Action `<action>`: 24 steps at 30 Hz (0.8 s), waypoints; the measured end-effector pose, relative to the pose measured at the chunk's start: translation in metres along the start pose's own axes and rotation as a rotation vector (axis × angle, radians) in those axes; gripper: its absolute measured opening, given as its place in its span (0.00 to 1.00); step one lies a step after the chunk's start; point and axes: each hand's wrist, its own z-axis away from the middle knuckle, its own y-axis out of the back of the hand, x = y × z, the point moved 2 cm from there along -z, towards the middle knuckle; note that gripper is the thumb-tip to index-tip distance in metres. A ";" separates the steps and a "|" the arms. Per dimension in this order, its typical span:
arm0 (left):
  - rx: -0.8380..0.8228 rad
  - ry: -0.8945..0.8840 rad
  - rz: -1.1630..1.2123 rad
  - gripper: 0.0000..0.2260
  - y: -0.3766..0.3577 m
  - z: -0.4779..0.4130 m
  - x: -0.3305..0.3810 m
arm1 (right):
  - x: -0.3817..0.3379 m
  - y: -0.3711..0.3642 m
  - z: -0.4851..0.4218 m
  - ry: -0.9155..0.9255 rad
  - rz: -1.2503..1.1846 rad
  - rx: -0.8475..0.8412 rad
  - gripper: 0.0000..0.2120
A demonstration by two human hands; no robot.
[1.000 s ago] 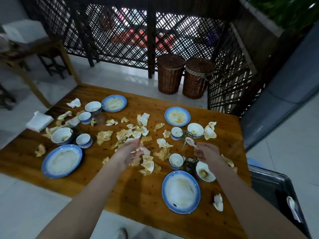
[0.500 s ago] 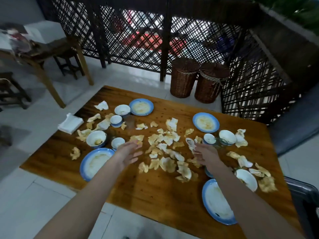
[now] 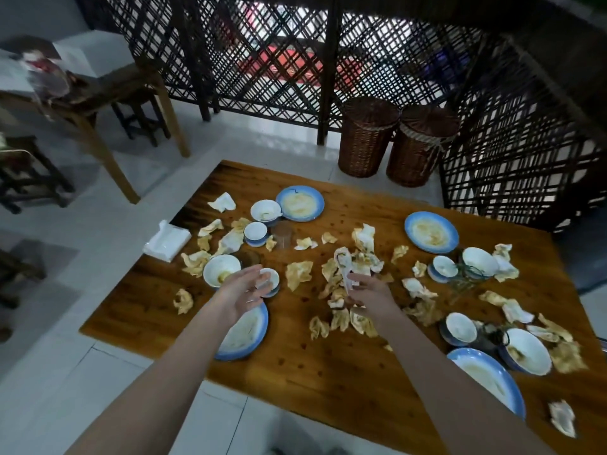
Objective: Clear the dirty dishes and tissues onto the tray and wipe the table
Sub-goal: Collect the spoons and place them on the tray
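A wooden table (image 3: 328, 372) stood on a pale tiled floor (image 3: 65, 339) before a dark lattice screen (image 3: 279, 60). Two wicker baskets (image 3: 366, 139) stood beyond its far edge.

Head view, left side: the left hand (image 3: 241, 292) was released, its fingers spread and relaxed above the table. A small cup (image 3: 272, 280) sat at its fingertips; contact could not be confirmed. A blue-rimmed plate (image 3: 244, 336) lay under the palm and wrist. A white bowl (image 3: 220, 269) stood just left of the hand.

Head view, right side: the right hand (image 3: 369, 295) pinched what appeared to be a white spoon (image 3: 343, 264), blurred, which projected up and away from the fingers. Crumpled, stained tissues (image 3: 297, 274) lay scattered between the two hands and around the right hand. A second plate (image 3: 431, 232) lay well beyond the right hand, to its right.
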 end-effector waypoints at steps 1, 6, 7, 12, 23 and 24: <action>0.007 -0.003 -0.008 0.18 -0.002 -0.003 0.001 | -0.002 0.000 -0.003 0.011 0.004 -0.019 0.16; 0.051 -0.024 0.009 0.16 -0.004 -0.013 0.005 | -0.014 0.004 -0.023 0.023 0.087 -0.099 0.20; 0.060 -0.023 0.010 0.16 -0.004 -0.015 0.007 | -0.017 0.004 -0.029 0.024 0.105 -0.098 0.21; 0.107 0.024 0.057 0.15 0.007 -0.035 0.011 | -0.026 -0.011 -0.045 0.006 0.133 -0.119 0.19; 0.055 0.044 -0.081 0.13 0.015 -0.121 0.090 | -0.069 -0.058 -0.097 -0.011 0.035 -0.013 0.17; 0.038 0.052 -0.084 0.14 0.012 -0.133 0.097 | -0.070 -0.062 -0.105 -0.015 0.030 -0.008 0.17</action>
